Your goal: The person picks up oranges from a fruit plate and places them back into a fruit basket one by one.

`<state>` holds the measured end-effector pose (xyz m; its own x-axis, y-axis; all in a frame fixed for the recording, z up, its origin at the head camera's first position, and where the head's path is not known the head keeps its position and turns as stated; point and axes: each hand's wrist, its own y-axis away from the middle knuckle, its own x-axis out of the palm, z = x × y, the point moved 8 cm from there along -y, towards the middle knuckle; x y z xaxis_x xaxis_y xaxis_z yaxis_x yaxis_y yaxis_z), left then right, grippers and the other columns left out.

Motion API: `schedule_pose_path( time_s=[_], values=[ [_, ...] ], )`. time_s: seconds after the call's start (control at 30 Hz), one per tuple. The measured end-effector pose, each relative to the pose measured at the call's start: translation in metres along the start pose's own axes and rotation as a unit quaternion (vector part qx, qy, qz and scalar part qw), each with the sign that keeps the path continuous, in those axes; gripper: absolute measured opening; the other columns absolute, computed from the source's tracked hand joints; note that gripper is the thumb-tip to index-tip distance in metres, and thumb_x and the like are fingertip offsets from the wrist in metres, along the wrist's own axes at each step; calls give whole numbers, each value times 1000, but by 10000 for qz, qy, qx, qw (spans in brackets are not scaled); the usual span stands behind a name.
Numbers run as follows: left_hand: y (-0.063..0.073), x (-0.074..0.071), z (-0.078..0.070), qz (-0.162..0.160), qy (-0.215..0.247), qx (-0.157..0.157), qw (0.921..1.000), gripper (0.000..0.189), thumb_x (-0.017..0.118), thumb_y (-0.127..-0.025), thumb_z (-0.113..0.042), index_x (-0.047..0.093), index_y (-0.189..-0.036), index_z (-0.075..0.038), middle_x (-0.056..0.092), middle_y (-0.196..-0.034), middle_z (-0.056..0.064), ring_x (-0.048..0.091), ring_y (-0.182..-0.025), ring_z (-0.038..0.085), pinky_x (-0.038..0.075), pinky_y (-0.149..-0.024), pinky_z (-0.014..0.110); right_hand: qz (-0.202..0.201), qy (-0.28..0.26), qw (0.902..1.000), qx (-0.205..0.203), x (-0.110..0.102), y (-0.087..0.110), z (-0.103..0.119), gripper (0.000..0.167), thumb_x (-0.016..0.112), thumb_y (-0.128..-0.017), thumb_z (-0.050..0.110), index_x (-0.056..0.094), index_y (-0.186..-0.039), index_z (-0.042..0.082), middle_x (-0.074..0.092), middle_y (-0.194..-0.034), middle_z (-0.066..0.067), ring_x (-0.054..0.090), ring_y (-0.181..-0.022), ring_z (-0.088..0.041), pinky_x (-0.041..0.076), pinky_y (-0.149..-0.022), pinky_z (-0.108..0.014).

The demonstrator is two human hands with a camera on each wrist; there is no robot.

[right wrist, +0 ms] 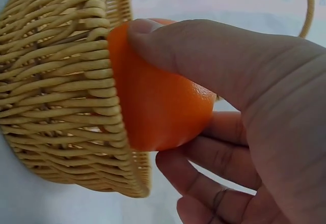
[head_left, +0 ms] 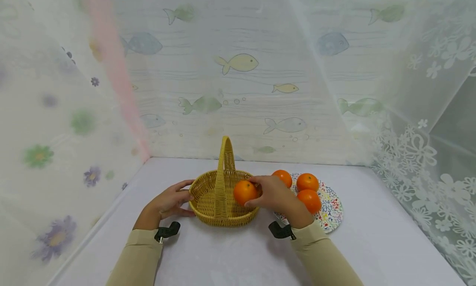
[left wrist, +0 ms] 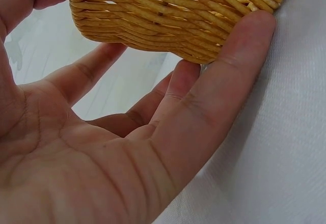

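Note:
A yellow wicker basket (head_left: 208,220) with a tall arched handle stands on the white table. My left hand (head_left: 172,201) holds its left end, with fingers spread along the wall in the left wrist view. At the right rim, my right hand (head_left: 277,195) grips an orange (head_left: 245,193) between thumb and fingers. The right wrist view has this orange (right wrist: 158,102) partly inside the basket's opening, its far side hidden by the woven rim (right wrist: 114,91). Three more oranges (head_left: 307,182) lie on a plate (head_left: 331,211) with small coloured marks, to the right of the basket.
A white cloth (head_left: 230,257) covers the table. Behind it hangs a pale curtain (head_left: 238,112) printed with fish; a flowered sheet (head_left: 74,153) closes the left side and a lacy one (head_left: 420,174) the right. The arched handle (head_left: 221,182) rises over the basket's middle.

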<state>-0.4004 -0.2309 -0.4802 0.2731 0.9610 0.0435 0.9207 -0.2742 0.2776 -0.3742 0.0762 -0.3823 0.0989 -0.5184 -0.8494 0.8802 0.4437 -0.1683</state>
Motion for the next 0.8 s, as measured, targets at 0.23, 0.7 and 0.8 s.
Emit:
schedule_pose_path(
  time_s=[0.23, 0.7, 0.8],
  values=[
    [-2, -1, 1, 29, 37, -20, 10000, 74, 61, -91, -4, 37, -159, -20, 38, -161, 17, 46, -142, 39, 59, -88, 64, 169, -3, 9998, -128, 9, -1, 4, 72, 91, -76, 40, 67, -138, 12, 73, -120, 1, 65, -99, -14, 58, -92, -37],
    [0, 0, 0, 92, 10, 30, 10000, 73, 60, -91, -4, 37, -159, -19, 38, -161, 18, 47, -142, 39, 58, -89, 64, 163, 240, 9992, -288, 24, -5, 1, 71, 91, -75, 45, 69, -134, 13, 74, -119, 2, 67, -102, -13, 58, -92, -36],
    [0, 1, -1, 107, 4, 48, 9999, 74, 60, -91, -3, 37, -159, -19, 39, -160, 19, 49, -139, 38, 58, -88, 65, 196, 210, 9992, -287, 25, -5, 0, 70, 90, -76, 45, 69, -135, 13, 74, -119, 2, 66, -101, -13, 58, -91, -35]
  ],
)
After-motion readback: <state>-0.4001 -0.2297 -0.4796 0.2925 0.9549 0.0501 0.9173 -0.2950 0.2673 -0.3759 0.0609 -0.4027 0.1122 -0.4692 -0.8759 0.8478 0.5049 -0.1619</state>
